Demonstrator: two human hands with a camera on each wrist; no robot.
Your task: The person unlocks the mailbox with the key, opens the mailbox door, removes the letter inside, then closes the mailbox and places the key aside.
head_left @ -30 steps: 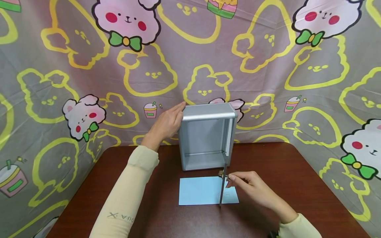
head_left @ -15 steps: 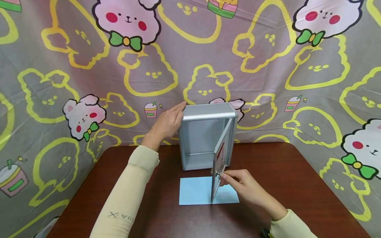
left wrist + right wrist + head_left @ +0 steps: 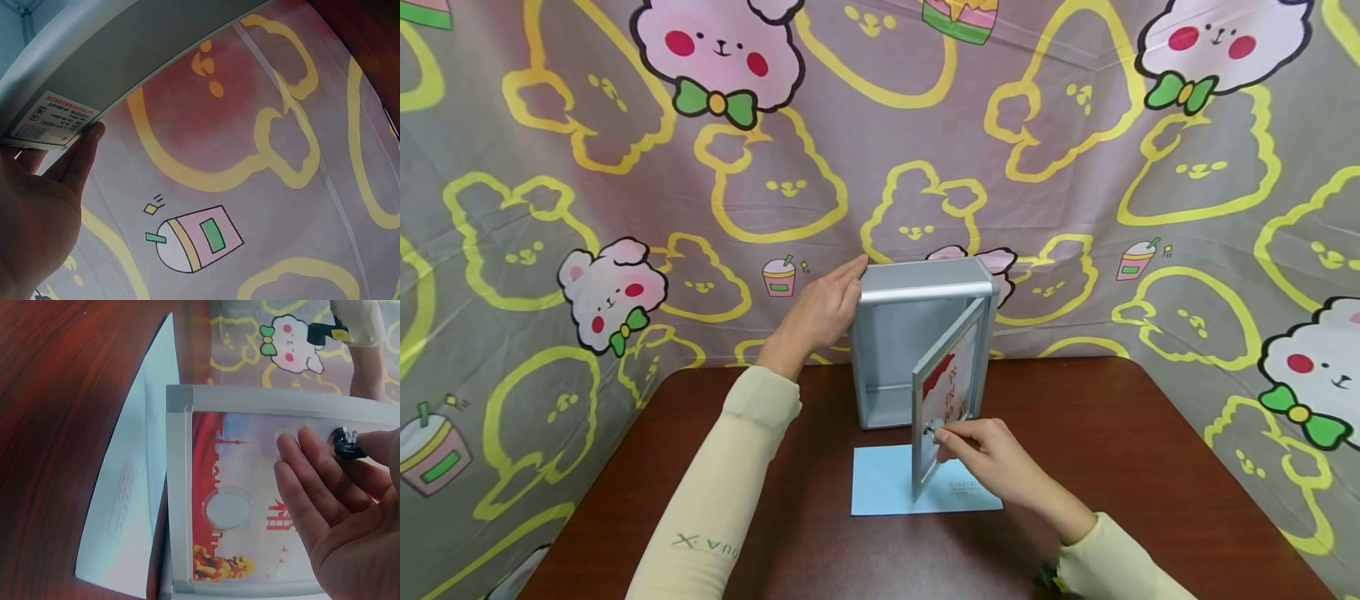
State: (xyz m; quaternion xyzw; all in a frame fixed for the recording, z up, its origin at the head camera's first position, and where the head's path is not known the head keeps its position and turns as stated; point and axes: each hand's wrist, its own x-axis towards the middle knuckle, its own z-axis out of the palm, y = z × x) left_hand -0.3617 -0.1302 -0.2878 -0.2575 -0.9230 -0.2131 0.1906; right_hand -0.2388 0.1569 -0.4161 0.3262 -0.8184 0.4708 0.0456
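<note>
A grey metal box stands upright on the table, its hinged door swung partway out from the right side. Printed red and white artwork covers the door's outer face. My left hand rests on the box's upper left corner, fingers extended along the edge; in the left wrist view the left hand touches the side near a printed label. With thumb and forefinger my right hand pinches a small dark key at the door's lock. The other right fingers stay extended beside the artwork.
A light blue paper or envelope lies flat before the box, partly behind the door's lower corner. The brown table reaches back to a patterned cloth backdrop.
The door has swung left, toward the box's opening, with my right hand moving along at the key. Its printed face now shows. My left hand and the box have not moved.
</note>
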